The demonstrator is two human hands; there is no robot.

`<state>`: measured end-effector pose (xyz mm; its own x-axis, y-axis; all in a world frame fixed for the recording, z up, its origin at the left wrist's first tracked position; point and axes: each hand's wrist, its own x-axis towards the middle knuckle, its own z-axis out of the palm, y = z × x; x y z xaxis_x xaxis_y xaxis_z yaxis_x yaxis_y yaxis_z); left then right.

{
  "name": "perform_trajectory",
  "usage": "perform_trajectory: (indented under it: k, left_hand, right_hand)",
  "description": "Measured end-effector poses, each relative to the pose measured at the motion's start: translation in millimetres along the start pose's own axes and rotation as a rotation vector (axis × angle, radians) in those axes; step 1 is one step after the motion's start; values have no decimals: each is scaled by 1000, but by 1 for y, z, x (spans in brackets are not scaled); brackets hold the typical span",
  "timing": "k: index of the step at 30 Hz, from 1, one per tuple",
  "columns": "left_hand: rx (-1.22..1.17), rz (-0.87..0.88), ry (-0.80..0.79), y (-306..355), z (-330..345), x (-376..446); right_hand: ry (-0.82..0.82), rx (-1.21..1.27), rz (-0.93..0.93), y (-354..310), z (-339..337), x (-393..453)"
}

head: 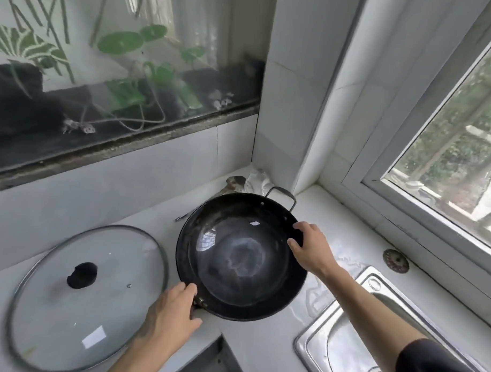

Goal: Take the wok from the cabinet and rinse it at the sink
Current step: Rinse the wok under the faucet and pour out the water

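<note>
A black round wok (240,258) with two metal loop handles is over the white counter, just left of the steel sink (342,339). My left hand (170,312) grips the wok's near-left handle, which the fingers hide. My right hand (310,248) clasps the wok's right rim, thumb inside. The far handle (283,194) stands free at the back. The wok's inside looks bare and shiny. Whether its base touches the counter I cannot tell.
A glass lid (87,297) with a black knob lies on the counter at the left. A rusty spatula (233,185) and a crumpled rag (257,180) sit in the back corner. A round scrubber (395,260) rests by the window sill. Tiled walls close the back.
</note>
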<state>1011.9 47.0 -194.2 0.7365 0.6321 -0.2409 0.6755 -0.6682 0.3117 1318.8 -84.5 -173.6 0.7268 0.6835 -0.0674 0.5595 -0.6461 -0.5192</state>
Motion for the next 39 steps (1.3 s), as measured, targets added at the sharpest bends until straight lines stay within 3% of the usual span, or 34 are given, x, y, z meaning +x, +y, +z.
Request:
perform_trajectory:
  k: [14,21,24,30,39]
  left_hand:
    - [101,-63,121,-34,-6,11]
    - [158,-39,99,-62,-21,30]
    - [156,-36,106,-67,-23,37]
    - [159,25,129,-70,-24,41]
    - [334,199,236,-71,-24,37]
  right_hand:
    - [-13,-366,-82,3,25,50]
    - [28,-576,-96,19,24,66]
    - [-28,-657,-121,28,18,75]
    - [-191,-646,-88,25,13,86]
    - [-119,-608,27,29,7,62]
